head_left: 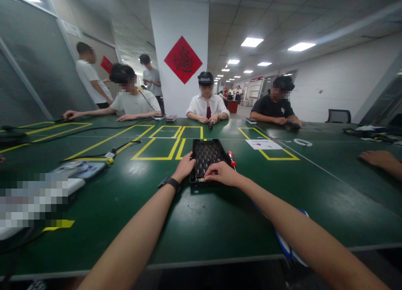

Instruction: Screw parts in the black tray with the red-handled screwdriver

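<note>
One black tray (201, 146) rests on the table (201, 227), its near end toward the wearer. Two hands contact or adjoin it: the left hand (186, 166) bears against the left wall, and the view cannot show whether its fingers close around that wall; the right hand (218, 172) is over the near end, thumb and forefinger tips drawn close together, and whether they grip anything cannot be told. One small yellowish piece (202, 179) is at the near rim, beside those fingertips. One screwdriver (231, 158) with a red handle lies just right of the tray. One dark wristband (173, 182) encircles the left wrist. One white paper sheet (264, 144) and one pale ring (302, 143) lie farther right of the tray. The tray is rectangular, with walls and many small pale marks across its dark interior. The tabletop is smooth, glossy green, marked with yellow tape (152, 158) outlines beyond the tray. Three seated people in headsets face it from the far side; behind them stands one white pillar (179, 17) bearing one red diamond sign (183, 59).
</note>
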Motion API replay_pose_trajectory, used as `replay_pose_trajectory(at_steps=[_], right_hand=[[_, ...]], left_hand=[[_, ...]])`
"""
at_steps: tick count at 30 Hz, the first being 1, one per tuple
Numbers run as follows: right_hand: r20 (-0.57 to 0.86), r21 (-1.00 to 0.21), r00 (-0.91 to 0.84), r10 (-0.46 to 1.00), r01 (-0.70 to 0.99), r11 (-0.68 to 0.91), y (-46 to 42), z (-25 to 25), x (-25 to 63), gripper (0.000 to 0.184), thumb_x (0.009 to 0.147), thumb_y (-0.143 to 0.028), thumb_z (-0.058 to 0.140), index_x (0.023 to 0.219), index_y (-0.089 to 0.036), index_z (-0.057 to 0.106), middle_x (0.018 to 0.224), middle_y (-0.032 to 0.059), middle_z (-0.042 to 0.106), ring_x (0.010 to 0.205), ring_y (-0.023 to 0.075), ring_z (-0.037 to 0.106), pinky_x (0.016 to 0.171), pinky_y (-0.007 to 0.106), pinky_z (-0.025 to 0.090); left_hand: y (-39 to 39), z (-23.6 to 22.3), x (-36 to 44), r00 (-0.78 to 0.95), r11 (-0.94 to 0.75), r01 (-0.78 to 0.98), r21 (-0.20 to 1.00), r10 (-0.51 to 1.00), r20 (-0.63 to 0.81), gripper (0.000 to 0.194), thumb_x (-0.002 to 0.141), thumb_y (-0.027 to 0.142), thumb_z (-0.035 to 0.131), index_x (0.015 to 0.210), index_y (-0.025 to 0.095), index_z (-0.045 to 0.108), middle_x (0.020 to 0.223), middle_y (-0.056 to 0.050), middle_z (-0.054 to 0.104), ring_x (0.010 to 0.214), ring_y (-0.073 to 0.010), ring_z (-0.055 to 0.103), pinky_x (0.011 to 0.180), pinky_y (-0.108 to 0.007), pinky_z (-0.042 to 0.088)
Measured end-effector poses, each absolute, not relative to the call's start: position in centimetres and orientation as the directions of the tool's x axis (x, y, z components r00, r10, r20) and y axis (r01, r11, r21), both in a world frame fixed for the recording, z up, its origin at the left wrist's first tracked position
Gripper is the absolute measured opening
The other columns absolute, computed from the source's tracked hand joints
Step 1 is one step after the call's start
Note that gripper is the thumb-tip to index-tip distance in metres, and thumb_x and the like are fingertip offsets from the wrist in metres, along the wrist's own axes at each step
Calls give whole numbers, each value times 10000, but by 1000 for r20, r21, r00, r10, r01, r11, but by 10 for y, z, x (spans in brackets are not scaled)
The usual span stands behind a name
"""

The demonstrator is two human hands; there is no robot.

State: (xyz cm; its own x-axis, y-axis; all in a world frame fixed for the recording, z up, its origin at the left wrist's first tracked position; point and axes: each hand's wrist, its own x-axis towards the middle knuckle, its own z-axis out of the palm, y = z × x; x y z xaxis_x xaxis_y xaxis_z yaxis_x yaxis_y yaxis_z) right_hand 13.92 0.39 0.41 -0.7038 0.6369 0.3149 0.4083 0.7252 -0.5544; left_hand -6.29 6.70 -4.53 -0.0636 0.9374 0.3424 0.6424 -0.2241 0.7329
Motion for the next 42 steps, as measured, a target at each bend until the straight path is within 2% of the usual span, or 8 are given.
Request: replay_pose_trajectory(at_steps=[11,19,24,42], right_hand=[[320,-511,-717,620,420,750,5,3,140,239,726,-358,596,819,-158,686,724,33,643,639,108,535,622,221,392],[356,-477,-721,594,407,779,3,7,140,224,708,-363,615,804,-171,684,779,35,651,705,118,548,665,228,399],[333,-490,-730,597,408,771,5,5,140,236,718,-363,605,818,-165,684,761,34,655,679,113,550,642,221,397],[343,-461,-732,589,415,785,2,7,140,202,741,-333,586,827,-180,686,787,29,659,710,115,556,671,228,393]], left_hand=[[65,-43,-62,-57,-223,647,729,940,338,547,714,183,407,1248,69,428,1331,-118,400,1231,-213,354,1039,-300,238],[67,-44,-63,-62,-235,634,737,934,351,529,698,164,424,1222,99,465,1319,-103,420,1218,-216,374,1032,-313,252],[67,-44,-62,-69,-228,627,745,937,344,525,704,169,423,1225,117,464,1309,-82,437,1226,-208,363,1041,-305,237],[69,-46,-63,-65,-215,644,734,941,333,541,715,197,408,1245,93,435,1335,-98,399,1236,-202,349,1045,-289,229]])
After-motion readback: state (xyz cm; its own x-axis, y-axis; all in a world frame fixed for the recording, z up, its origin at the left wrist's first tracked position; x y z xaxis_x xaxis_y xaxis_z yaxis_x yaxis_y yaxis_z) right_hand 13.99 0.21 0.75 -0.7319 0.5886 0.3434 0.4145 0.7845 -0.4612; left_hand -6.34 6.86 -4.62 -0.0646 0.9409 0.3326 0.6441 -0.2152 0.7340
